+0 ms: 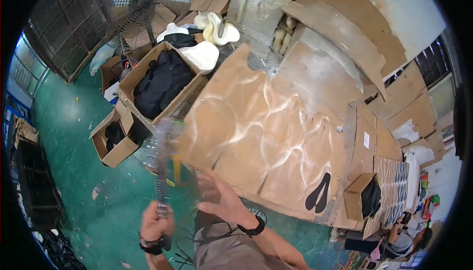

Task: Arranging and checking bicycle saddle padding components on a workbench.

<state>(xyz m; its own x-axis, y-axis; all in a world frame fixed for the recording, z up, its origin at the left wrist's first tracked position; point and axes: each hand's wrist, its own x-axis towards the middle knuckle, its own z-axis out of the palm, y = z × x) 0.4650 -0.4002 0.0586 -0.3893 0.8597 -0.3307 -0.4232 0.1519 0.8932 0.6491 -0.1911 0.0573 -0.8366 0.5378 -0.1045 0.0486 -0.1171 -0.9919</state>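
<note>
My left hand (156,223) is closed around the lower end of a long, silvery, ribbed object (161,186). Motion smears its upper part, which looks partly clear, so its kind cannot be made out. Just to the right, my right hand (224,202) has its fingers apart and holds nothing visible, close to the near edge of a cardboard-covered table (236,171). A pair of black insole-shaped pieces (318,193) lies near that table's right front corner. Pale, curved marks spread across the cardboard.
A large carton (155,118) full of black pieces stands left of the table, with a smaller open carton (116,155) below it. Behind is a big wire-guard fan (143,4). Another carton (351,202) and a person (389,243) are at the right.
</note>
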